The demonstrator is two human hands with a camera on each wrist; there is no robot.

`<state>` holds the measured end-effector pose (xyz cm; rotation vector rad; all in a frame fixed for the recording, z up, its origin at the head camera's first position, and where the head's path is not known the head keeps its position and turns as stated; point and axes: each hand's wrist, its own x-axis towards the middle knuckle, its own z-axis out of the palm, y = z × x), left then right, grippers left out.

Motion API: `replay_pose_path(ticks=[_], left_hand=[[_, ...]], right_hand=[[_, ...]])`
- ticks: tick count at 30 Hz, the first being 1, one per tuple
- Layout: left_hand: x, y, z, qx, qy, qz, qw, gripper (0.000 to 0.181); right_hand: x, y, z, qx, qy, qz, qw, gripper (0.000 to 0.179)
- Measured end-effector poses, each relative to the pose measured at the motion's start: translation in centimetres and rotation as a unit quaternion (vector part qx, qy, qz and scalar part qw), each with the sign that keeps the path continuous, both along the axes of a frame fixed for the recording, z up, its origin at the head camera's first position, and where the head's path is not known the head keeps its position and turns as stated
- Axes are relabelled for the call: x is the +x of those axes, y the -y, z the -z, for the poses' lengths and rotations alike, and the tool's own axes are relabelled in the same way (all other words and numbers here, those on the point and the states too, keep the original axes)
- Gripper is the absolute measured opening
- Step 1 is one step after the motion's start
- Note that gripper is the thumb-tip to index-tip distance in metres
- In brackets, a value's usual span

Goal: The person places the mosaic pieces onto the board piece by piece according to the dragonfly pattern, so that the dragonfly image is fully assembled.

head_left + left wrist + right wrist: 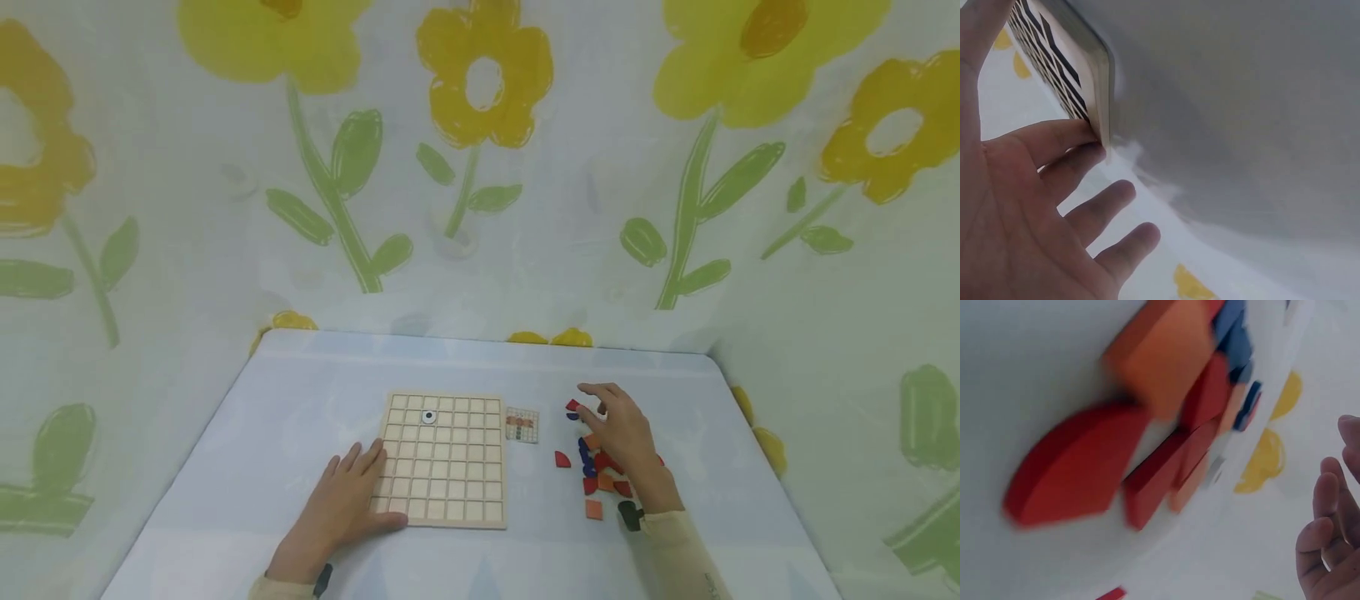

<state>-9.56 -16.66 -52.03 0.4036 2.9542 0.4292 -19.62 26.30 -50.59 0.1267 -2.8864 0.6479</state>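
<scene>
A pale wooden grid board [442, 467] lies flat on the table. In one of its upper squares sits a white tile with a black eye-like dot [428, 417]. My left hand [341, 504] rests along the board's left edge, thumb near the lower edge; in the left wrist view its spread fingers [1079, 137] touch the board's rim. Above the loose pieces at the right hovers my right hand [624, 427], thumb and fingers apart, nothing visible between them. Just beyond its fingertips lie a red piece [573, 404] and a blue one [573, 416].
A small printed pattern card [522, 424] lies beside the board's right edge. Red quarter-round pieces [1079, 465], orange squares [594, 509] and blue pieces [587, 458] form a loose pile under the right hand. A flower-patterned wall [540, 275] rises behind the table.
</scene>
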Motion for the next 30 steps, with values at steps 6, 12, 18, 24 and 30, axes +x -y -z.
replay_pose_path(ticks=[6,12,18,24,30], left_hand=[[0.0,-0.1,0.0,-0.002,-0.001,0.0,1.0,0.112],[-0.1,-0.1,0.1,-0.003,0.007,-0.005,1.0,0.113],[0.0,-0.1,-0.1,0.001,0.014,-0.006,0.9999,0.113],[-0.1,-0.1,-0.3,-0.003,0.019,-0.005,0.9998,0.114],[0.0,-0.2,-0.5,0.001,0.02,-0.006,0.9998,0.112]], right_hand=[[0.1,-2.3,0.4,0.019,0.046,0.027,0.9984,0.046],[-0.5,-3.5,0.8,0.02,0.106,0.037,0.9935,0.048],[-1.2,-4.0,0.9,0.026,0.154,0.019,0.9875,0.046],[-1.9,-4.0,0.7,0.048,0.182,0.006,0.982,0.043],[-2.6,-3.9,0.4,0.06,0.208,0.017,0.976,0.037]])
